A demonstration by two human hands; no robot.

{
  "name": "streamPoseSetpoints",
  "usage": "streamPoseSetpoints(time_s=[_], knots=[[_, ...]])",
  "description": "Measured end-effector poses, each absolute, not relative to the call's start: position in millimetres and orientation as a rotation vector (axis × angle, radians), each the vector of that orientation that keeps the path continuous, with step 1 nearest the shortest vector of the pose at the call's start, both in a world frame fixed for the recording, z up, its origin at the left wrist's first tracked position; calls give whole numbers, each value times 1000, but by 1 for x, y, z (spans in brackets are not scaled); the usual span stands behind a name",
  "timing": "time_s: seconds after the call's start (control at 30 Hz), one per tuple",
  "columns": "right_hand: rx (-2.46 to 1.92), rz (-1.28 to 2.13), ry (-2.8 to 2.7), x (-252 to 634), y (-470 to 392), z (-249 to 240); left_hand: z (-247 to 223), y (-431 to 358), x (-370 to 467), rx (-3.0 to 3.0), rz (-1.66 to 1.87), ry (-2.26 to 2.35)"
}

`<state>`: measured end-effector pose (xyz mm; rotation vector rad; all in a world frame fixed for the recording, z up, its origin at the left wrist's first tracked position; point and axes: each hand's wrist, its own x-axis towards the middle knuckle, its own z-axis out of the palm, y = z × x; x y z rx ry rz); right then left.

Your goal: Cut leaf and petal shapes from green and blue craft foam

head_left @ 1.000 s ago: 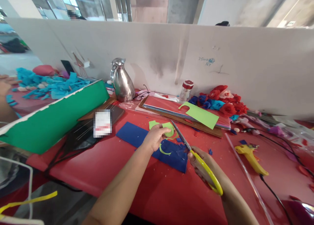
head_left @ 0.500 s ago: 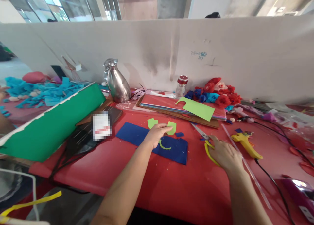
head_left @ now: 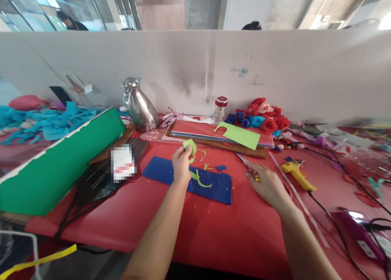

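Observation:
My left hand [head_left: 181,166] is closed in a pinch on a small light-green cut piece [head_left: 190,144] with a rounded outline. Beneath that hand lies a dark blue folded sheet [head_left: 160,168], with thin green offcuts [head_left: 204,184] on it. My right hand [head_left: 268,185] is closed over the yellow handles of a pair of scissors [head_left: 242,158]. Their blades point away toward the stack, and the hand hides most of the handles. A small blue scrap [head_left: 220,168] sits between the hands.
Behind are a stack of coloured sheets [head_left: 195,129], a larger green sheet [head_left: 241,136] with a cut-out, a steel jug [head_left: 142,109] and a lidded jar [head_left: 220,111]. A yellow glue gun [head_left: 297,176] with its cord lies right. A green board [head_left: 67,162] stands left.
My left hand has moved left and picked up the green piece by the blue sheet's far edge. My right hand stays at the scissors, now covering more of the handles. The view has shifted slightly.

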<state>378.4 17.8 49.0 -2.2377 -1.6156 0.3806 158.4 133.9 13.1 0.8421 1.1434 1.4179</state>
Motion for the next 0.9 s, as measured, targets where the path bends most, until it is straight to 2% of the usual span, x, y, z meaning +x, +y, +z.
streamPoseSetpoints(time_s=[0.13, 0.23, 0.3, 0.4, 0.5, 0.6, 0.9], knots=[[-1591, 1013, -1670, 368, -5, 81, 22, 139, 142, 705, 1511, 1163], [-1177, 1178, -1853, 354, -18, 95, 26, 141, 129, 639, 1433, 1138], [-1244, 1123, -2020, 335, -13, 90, 26, 140, 122, 664, 1350, 1150], [-1683, 604, -2059, 300, 12, 65, 19, 139, 116, 835, 1262, 1223], [-1859, 699, -1984, 272, 38, 38, 5, 138, 116, 994, 1309, 1273], [-1951, 571, -2047, 254, 50, 25, -10, 138, 119, 1128, 1323, 1342], [-1896, 554, -2132, 247, 56, 15, -21, 139, 119, 1371, 1233, 1457]])
